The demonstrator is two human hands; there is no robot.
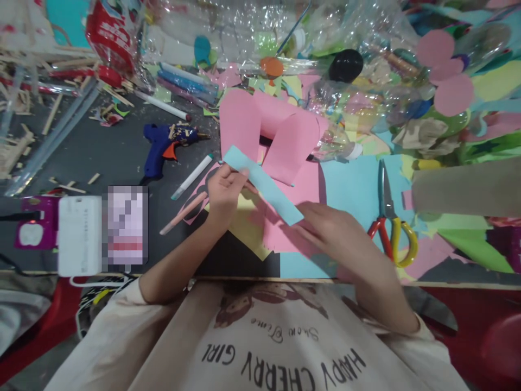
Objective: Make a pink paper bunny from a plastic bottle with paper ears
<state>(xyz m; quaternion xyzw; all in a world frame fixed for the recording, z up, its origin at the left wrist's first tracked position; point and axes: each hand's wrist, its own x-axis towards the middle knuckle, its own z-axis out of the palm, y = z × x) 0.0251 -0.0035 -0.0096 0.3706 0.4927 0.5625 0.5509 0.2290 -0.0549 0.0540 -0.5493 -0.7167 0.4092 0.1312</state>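
A light blue paper strip [271,187] slants across the middle of the view, above the table. My left hand [226,193] is closed on its upper part, thumb on top. The strip's lower end lies at the fingers of my right hand [325,225], which look pressed together against it; some fingers are hidden and slightly blurred. Just beyond the strip is a pink paper piece [240,117] with curved flaps around a roll. Pink, yellow and blue sheets lie under my hands. A peach-coloured marker [183,213] sits beside my left hand.
Scissors [391,217] with red and yellow handles lie to the right. On the left are a blue glue gun [169,149], a green-capped marker [192,177], and a white power strip [80,236]. Plastic bottles [112,38], paper scraps and wooden sticks crowd the back.
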